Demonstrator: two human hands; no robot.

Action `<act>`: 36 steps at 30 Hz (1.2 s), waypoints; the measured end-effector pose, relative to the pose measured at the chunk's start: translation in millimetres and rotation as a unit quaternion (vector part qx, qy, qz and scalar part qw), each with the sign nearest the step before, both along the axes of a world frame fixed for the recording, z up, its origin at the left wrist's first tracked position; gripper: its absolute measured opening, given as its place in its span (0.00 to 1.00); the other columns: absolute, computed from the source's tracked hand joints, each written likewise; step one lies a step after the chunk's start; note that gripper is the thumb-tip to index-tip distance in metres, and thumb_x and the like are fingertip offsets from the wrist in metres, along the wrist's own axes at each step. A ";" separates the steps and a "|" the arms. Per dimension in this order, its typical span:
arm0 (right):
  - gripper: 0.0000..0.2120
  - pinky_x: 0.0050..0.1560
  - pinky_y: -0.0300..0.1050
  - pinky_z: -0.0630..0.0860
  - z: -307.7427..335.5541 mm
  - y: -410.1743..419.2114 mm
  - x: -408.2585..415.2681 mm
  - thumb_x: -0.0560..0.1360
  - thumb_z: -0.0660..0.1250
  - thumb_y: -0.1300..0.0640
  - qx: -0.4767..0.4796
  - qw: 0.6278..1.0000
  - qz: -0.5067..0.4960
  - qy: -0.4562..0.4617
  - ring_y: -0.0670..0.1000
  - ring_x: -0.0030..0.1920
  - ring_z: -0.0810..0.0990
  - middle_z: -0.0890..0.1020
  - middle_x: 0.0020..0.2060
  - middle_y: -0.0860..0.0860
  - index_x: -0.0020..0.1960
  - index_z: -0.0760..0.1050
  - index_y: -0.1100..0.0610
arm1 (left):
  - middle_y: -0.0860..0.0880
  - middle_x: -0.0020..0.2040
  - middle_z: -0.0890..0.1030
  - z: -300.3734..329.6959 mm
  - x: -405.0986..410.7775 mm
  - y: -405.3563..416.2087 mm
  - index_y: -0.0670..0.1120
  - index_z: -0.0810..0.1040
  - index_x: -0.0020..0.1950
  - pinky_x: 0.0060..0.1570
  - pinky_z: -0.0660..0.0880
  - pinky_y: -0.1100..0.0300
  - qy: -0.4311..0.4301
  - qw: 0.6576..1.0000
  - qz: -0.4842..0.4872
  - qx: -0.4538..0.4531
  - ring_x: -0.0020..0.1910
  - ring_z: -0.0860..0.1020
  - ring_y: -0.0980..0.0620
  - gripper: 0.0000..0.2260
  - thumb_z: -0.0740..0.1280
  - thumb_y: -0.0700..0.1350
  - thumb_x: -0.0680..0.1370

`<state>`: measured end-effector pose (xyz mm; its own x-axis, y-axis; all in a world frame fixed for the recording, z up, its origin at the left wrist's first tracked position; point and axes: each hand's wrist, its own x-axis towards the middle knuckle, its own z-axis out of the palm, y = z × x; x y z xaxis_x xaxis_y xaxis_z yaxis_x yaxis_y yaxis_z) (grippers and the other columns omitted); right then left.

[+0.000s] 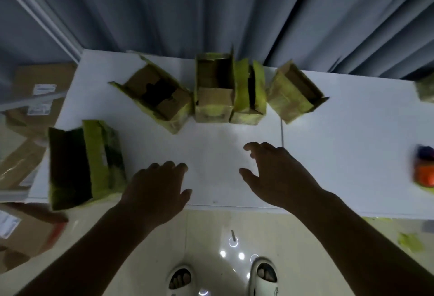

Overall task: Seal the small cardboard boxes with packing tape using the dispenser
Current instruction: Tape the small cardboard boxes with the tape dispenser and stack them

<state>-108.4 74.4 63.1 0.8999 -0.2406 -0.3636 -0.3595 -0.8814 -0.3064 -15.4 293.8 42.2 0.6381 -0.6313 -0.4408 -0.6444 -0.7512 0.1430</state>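
Both hands empty above the white table (352, 131): left hand (157, 190) and right hand (279, 173) with fingers loosely spread, gripping nothing. Beyond the fingertips, open cardboard boxes (215, 91) in a row, another (87, 161) left of the left fingers. Risk: upright flaps springing back, tape creasing. Far right of the right fingers, a blurred orange dispenser (424, 171), cut off at the frame edge; box contents lost in shadow.

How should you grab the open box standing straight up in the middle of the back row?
Probably by the two long side walls of the middle box, coming down from above. It stands upright with its top open, another box presses against its right side, and both hands, left and right, hover empty.
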 end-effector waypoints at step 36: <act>0.35 0.56 0.57 0.77 -82.1 -445.1 -314.5 0.72 0.67 0.37 -0.009 0.883 -0.469 -0.001 0.60 0.57 0.77 0.76 0.60 0.57 0.68 0.62 0.58 | 0.55 0.63 0.79 -39.3 -242.1 -489.9 0.54 0.69 0.70 0.59 0.77 0.53 0.029 0.951 -0.306 -0.039 0.61 0.78 0.51 0.20 0.60 0.60 0.81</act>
